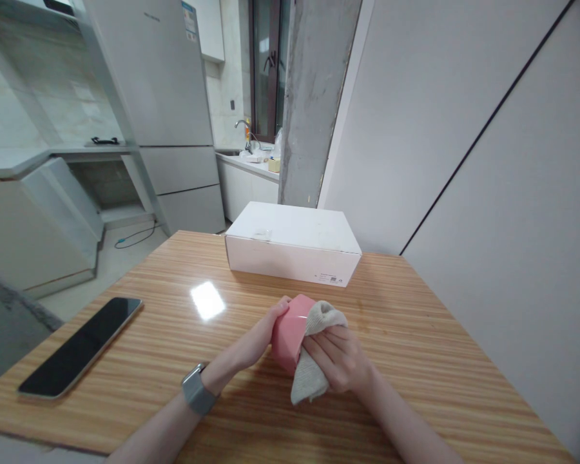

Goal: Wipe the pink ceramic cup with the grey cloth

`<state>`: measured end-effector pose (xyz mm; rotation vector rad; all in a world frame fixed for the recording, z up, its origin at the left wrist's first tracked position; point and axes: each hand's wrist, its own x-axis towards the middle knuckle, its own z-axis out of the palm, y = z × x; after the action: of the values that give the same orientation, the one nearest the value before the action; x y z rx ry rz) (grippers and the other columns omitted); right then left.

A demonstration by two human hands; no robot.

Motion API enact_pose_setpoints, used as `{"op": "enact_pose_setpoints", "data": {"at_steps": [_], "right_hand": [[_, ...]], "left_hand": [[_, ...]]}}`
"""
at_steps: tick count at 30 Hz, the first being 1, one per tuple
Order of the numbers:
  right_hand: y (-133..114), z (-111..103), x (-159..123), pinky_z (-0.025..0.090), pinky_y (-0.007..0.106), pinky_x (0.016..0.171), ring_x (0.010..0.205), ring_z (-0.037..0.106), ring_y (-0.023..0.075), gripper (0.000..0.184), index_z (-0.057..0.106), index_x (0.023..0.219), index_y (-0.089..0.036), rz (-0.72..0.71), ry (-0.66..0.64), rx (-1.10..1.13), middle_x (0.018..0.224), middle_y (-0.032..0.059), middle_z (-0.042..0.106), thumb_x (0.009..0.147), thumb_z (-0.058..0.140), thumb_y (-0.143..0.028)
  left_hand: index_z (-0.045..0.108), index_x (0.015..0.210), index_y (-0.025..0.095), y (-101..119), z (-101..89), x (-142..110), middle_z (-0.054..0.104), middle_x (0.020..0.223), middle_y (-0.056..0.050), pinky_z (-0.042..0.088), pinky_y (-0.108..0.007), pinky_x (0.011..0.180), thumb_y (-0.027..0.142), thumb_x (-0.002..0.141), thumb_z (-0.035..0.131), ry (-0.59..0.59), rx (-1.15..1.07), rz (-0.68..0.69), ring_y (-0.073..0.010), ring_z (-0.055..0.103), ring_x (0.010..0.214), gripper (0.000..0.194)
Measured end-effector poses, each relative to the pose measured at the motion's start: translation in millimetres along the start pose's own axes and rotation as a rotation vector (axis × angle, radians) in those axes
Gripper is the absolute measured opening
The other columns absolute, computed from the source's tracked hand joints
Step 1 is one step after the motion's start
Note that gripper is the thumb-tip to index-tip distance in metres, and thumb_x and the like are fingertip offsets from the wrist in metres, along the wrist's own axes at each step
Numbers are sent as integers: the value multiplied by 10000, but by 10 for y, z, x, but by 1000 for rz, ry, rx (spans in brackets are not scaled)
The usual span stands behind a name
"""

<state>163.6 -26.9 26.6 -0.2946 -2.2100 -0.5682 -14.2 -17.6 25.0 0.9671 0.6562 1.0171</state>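
A pink bowl is tilted on its side above the wooden table, its opening turned toward the right. My left hand grips the bowl from the left, thumb along its upper edge and the other fingers hidden behind it. In my right hand is a light grey cloth, bunched and pressed against the bowl's open side. Part of the cloth stands up above my fingers and a corner hangs below them. The inside of the bowl is hidden by the cloth and my hand.
A closed white box sits at the far edge of the wooden table. A black-screened phone lies at the left. A white wall borders the right side. Behind are a fridge and a sink counter.
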Motion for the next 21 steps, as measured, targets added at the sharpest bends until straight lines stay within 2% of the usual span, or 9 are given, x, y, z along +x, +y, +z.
{"op": "enact_pose_setpoints", "data": {"at_steps": [3,5,8,10,14,17,21], "right_hand": [[34,10,-43,505,365,637,677,656,236,522,622,1020,-47,158,29,-18,768,155,693,964,264,-423],[53,6,-80,497,376,616,664,656,249,590,602,1075,-39,219,61,-20,756,158,684,949,257,-500],[61,-11,-114,494,376,608,681,658,255,558,589,1118,-28,193,83,-34,753,162,688,958,270,-457],[48,-23,-101,502,374,621,710,658,252,515,611,1084,-27,126,67,-45,760,166,694,970,264,-390],[-16,-21,-8,506,316,618,649,631,196,313,664,901,-43,-28,39,-66,716,138,692,922,367,-139],[-62,-9,42,494,277,585,591,598,158,266,672,827,-51,-84,26,-59,678,110,676,891,415,-74],[-73,-15,30,479,266,522,547,567,145,279,672,814,-63,-94,34,-29,640,88,660,900,408,-92]], "left_hand": [[610,1092,186,6,51,-13,623,1123,-41,354,-311,956,378,857,510,-67,-40,36,-200,532,1044,319],[585,1139,191,-4,72,-11,607,1148,-52,343,-311,967,346,849,514,-134,-93,70,-204,515,1082,336],[599,1096,175,-33,78,13,624,1071,-56,369,-296,921,323,840,528,-178,-163,45,-198,531,1033,304],[628,958,174,-44,70,31,640,920,-30,399,-269,840,345,863,497,-119,-202,25,-167,557,892,235],[610,756,178,-10,66,29,610,703,10,415,-238,721,413,900,428,-6,-239,35,-131,545,696,330],[643,789,167,36,79,-9,656,735,-3,428,-251,761,450,878,478,25,-172,-54,-146,585,731,339],[670,932,132,59,89,-59,692,941,-62,404,-342,942,491,863,515,-16,-73,-140,-231,609,960,398]]}}
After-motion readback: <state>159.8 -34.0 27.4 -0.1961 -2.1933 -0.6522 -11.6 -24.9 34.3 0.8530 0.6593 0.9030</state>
